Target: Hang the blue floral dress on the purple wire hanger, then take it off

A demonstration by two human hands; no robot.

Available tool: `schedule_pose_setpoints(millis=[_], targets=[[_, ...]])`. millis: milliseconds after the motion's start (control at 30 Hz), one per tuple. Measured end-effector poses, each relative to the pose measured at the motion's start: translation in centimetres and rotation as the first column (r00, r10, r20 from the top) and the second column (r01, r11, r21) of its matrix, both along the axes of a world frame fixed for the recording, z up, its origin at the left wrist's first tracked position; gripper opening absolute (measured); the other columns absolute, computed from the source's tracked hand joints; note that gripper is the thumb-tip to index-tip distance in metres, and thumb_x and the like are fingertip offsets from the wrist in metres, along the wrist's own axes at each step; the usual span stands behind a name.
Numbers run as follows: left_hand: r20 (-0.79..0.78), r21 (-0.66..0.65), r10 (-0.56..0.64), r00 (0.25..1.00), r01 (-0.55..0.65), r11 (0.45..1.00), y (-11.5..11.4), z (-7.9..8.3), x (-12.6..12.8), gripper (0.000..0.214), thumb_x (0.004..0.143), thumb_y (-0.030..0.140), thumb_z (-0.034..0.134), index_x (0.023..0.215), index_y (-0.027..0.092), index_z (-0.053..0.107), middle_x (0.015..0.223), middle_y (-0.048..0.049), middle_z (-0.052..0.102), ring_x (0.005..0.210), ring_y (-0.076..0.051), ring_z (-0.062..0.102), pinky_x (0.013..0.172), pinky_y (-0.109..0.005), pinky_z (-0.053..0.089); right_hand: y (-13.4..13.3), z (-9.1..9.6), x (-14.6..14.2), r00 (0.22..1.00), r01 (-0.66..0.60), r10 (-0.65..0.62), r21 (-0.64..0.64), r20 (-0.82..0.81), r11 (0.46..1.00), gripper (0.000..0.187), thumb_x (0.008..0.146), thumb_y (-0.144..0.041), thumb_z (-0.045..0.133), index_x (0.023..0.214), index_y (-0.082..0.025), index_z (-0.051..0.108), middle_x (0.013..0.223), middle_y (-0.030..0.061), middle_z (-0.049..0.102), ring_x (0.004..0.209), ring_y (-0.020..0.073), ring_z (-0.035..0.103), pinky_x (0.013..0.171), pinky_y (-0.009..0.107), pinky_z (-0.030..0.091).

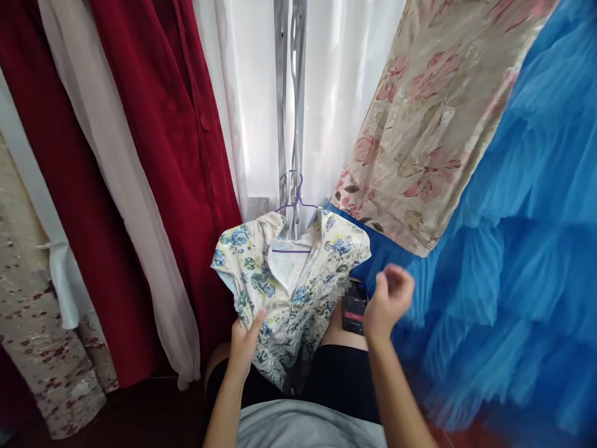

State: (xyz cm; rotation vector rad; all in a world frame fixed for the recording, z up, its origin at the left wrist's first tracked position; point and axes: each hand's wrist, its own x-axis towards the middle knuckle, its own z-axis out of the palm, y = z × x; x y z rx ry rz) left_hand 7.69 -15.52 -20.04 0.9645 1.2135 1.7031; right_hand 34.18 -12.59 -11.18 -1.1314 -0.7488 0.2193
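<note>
A white dress [254,264] with blue roses and green leaves hangs on a purple wire hanger [298,200]. Its neckline gapes, with an opening running down the front to a small zip pull. My left hand [247,336] grips the dress at its left side, thumb on top of the cloth and fingers behind it. On the other side, my right hand [388,302] is raised off the dress, its fingers curled in and slightly blurred; I see nothing in them. Just left of that hand, a phone [354,308] with a lit screen lies on my thigh.
Dark red gowns [158,124] and a pale sheer cloth [153,298] hang on the left. At the right are a beige garment with pink flowers [420,137] and a ruffled blue tulle gown [527,249]. White curtains [261,112] and a metal upright [282,93] stand behind.
</note>
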Motion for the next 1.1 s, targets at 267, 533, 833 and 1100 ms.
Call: schedule_pose_setpoints(millis=[267,533,833,1100], targets=[[-0.072,0.025,-0.078,0.994,0.080,0.997,-1.9,0.7,2.0,0.047,0.073,0.045,0.082,0.110,0.017,0.076,0.117,-0.0131,0.075,0.115,-0.034,0.068,0.103,-0.042,0.052,-1.7,-5.2,-8.4,0.376,-0.841,0.921,-0.382,0.096,0.384,0.044,0.097,-0.057,0.049,0.069,-0.023,0.048,0.060,-0.0004,0.054,0.059,0.0176,0.051,0.061,0.031,0.039],[-0.011,0.032,-0.189,0.982,0.189,0.981,-2.6,0.9,2.3,0.048,0.072,0.046,0.083,0.112,0.020,0.075,0.116,-0.0114,0.075,0.119,-0.032,0.067,0.106,-0.041,0.051,-1.0,-5.0,-7.7,0.397,-0.870,0.917,-0.332,-0.033,0.364,0.043,0.094,-0.059,0.053,0.071,-0.022,0.051,0.051,-0.0034,0.050,0.049,0.0143,0.041,0.054,0.028,0.031],[0.233,-0.034,0.090,0.968,-0.085,0.996,-1.8,0.7,1.4,0.045,0.078,0.043,0.077,0.117,0.024,0.066,0.121,-0.0086,0.072,0.124,-0.030,0.064,0.102,-0.040,0.053,-2.4,-3.6,-4.2,0.495,-0.855,0.855,-0.266,-0.154,0.446,0.040,0.082,-0.042,0.064,0.052,-0.021,0.049,0.048,-0.0029,0.042,0.047,0.0118,0.034,0.052,0.029,0.027],[-0.246,0.334,0.552,0.797,-0.465,0.820,-2.3,-1.2,3.4,0.030,0.086,0.037,0.069,0.108,0.025,0.052,0.114,-0.0090,0.058,0.112,-0.025,0.058,0.099,-0.037,0.046,-2.7,-4.0,-4.4,0.432,-0.879,0.880,-0.310,-0.197,0.362,0.036,0.082,-0.048,0.065,0.062,-0.018,0.063,0.046,-0.0028,0.048,0.043,0.0110,0.038,0.047,0.026,0.023]])
